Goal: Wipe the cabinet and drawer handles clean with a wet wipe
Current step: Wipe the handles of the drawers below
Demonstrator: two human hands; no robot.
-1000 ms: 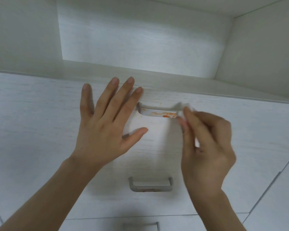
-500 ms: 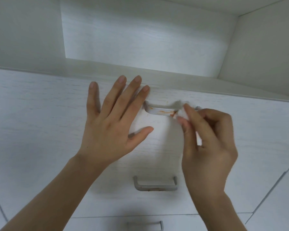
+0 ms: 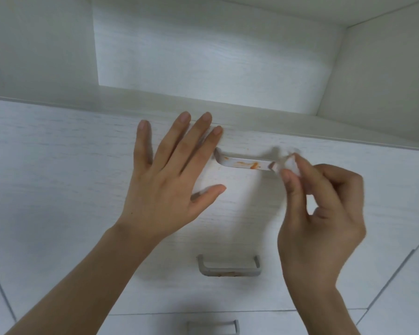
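The top drawer's grey handle carries orange smears along its bar. My right hand pinches a small white wet wipe between thumb and fingers at the handle's right end. My left hand lies flat and spread on the white drawer front, its fingertips just left of the handle. Below, a second grey handle also shows an orange stain on its bar. A third handle peeks in at the bottom edge.
Above the drawers opens a white, empty shelf recess with side walls left and right. A neighbouring white cabinet panel stands at the right, another narrow one at the far left.
My right hand with the wipe has slid back to the handle's right end, uncovering more of the smeared bar. The left hand stays flat on the drawer front.
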